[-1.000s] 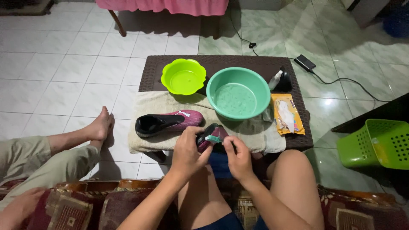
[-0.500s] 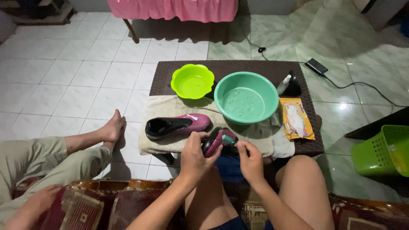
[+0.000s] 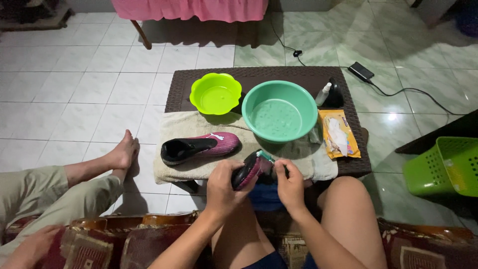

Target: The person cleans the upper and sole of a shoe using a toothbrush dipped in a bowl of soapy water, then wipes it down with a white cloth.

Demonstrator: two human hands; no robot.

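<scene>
Pale tiled floor (image 3: 74, 99), and a low dark wicker table (image 3: 298, 77) is sitting in front of the sofa with a beige towel (image 3: 199, 122) spread across its near half. On the table there's a lime green scalloped bowl (image 3: 215, 93), a teal basin (image 3: 279, 110) with water in it, a small spray bottle (image 3: 322, 93) and an orange pack of wipes (image 3: 338, 133). One maroon-and-black shoe (image 3: 199, 146) is lying on its side on the towel. A green plastic basket (image 3: 443, 167) is standing off to the right, and another person's leg and bare foot (image 3: 122, 152) are stretching out on the left.

What could go wrong, I'd say: the basin is sitting right behind the hands, so a brisk stroke could flick drips onto the wipes, or an elbow could bump the rim. The shoe in hand is also hanging past the table edge, over the lap, so a loose grip would drop it.

The left hand (image 3: 222, 185) is curling closed around the second maroon shoe (image 3: 247, 171), tipping it up. The right hand (image 3: 290, 183) is pinching shut on a teal-handled brush (image 3: 265, 157), its head touching the shoe's upper end.
</scene>
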